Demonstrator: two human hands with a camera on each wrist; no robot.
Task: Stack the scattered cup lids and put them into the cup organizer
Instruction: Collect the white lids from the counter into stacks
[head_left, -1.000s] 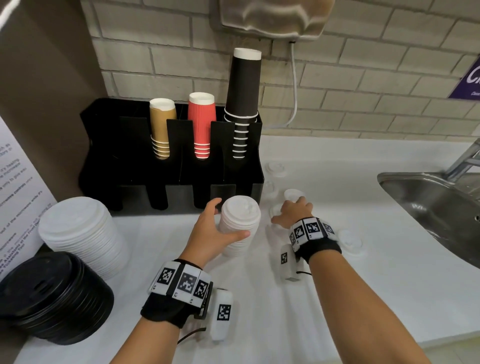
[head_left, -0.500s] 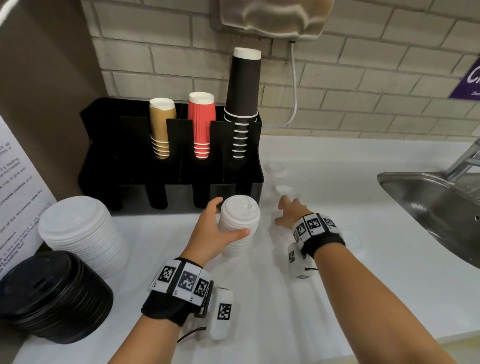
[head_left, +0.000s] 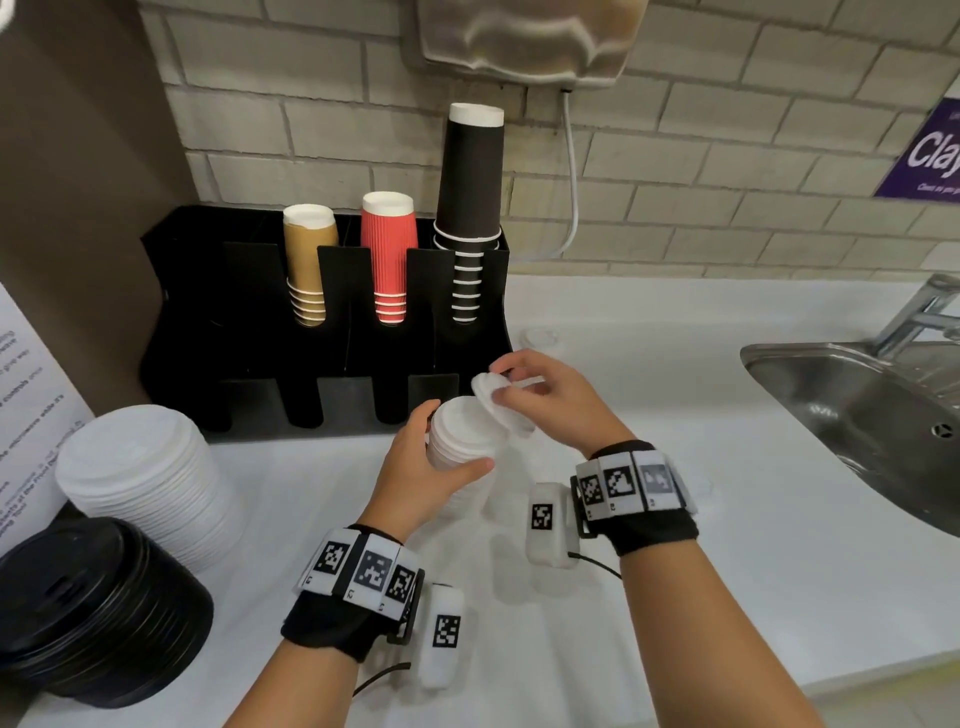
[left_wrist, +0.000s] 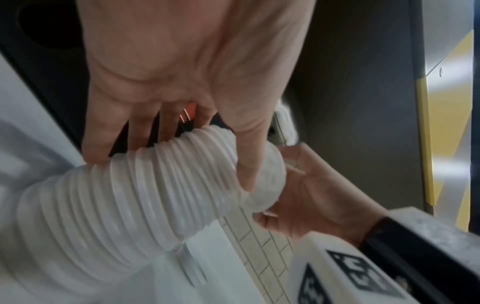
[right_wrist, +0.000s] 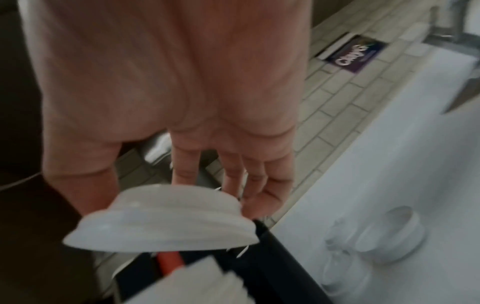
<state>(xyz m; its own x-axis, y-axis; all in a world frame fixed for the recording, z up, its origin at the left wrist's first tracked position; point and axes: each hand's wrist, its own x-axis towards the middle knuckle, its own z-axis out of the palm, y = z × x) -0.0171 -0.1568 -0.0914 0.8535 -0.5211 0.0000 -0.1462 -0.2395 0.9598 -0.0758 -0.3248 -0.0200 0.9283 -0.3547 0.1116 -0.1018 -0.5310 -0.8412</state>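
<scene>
Left hand (head_left: 415, 470) wrapped round a tall stack of white lids (head_left: 460, 441), thumb (head_left: 467, 466) on the near side, fingers (left_wrist: 101, 139) curled round the far side, stack standing upright on the white counter (head_left: 675, 519). In the left wrist view, ribbed edges of the stack (left_wrist: 116, 205) running from the counter up to the fingertips.

Right hand (head_left: 556, 400) just right of the stack's top, pinching a single white lid (head_left: 496, 400) between thumb and fingertips, lid tilted, its lower edge at or just over the rim of the top lid; contact not clear. In the right wrist view, same lid (right_wrist: 166, 220) blurred under the fingers (right_wrist: 233, 170).

Just beyond both hands, black cup organizer (head_left: 218, 322) against the brick wall, holding a brown cup stack (head_left: 306, 265), a red cup stack (head_left: 389, 254) and a taller black cup stack (head_left: 470, 197), each upside down in its own slot. Front slots of the organizer dark, contents not discernible.

Right of the right hand, loose lids on the counter (right_wrist: 389, 232), faint against the white surface; one more behind the fingers near the organizer's corner (head_left: 540, 338). Further right, steel sink (head_left: 857, 415) with tap.

Left of the left hand, a wide stack of larger white lids (head_left: 140, 478), and nearer the counter's edge a stack of black lids (head_left: 88, 608). Wrist bands with printed markers on both arms.
</scene>
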